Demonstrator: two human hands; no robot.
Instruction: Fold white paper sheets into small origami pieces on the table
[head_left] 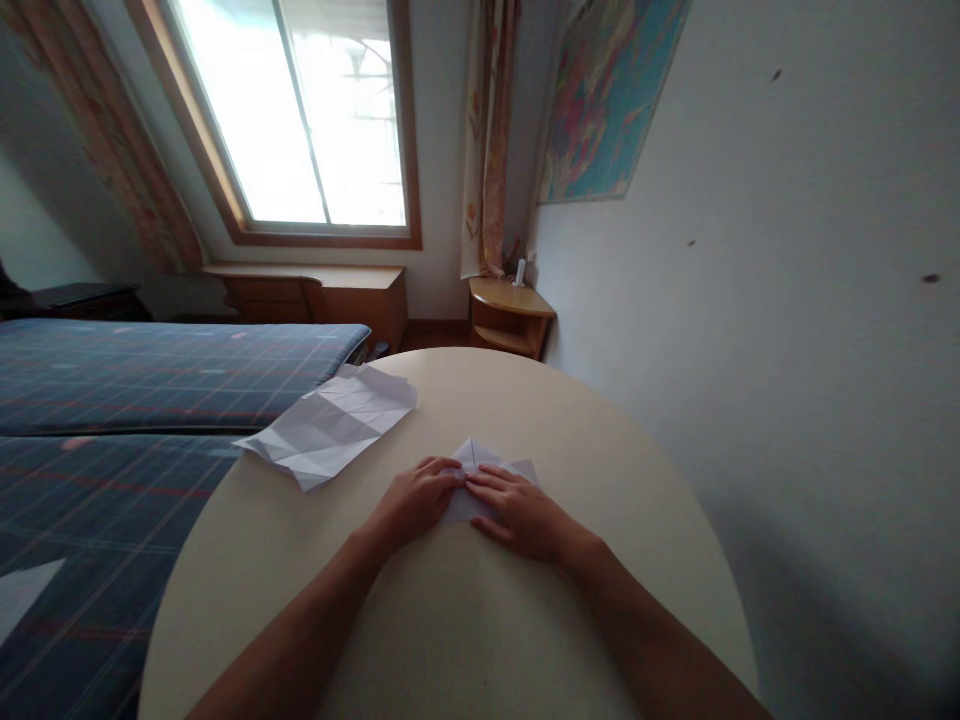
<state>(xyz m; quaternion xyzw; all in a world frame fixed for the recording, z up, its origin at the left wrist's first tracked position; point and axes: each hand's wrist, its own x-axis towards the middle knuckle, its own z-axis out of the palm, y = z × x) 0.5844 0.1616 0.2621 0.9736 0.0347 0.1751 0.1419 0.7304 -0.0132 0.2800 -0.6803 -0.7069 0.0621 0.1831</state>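
A small folded sheet of white paper (472,454) lies on the round cream table (495,620), with a pointed top and a crease down its upper part. My left hand (421,498) is closed at its left side, fingers bent together and tips pressing on the paper near its middle. My right hand (517,510) lies over the right half, its fingers stretched out flat on the paper and its thumb apart near the lower edge. The fingertips of both hands almost meet. Much of the folded paper is hidden under them.
A larger creased white sheet (330,425) lies at the table's left, its corner jutting past the edge. A plaid bed (112,520) stands close on the left, with another piece of paper (26,595) on it. The wall (787,400) rises at the right. A wooden corner stand (510,297) is beyond.
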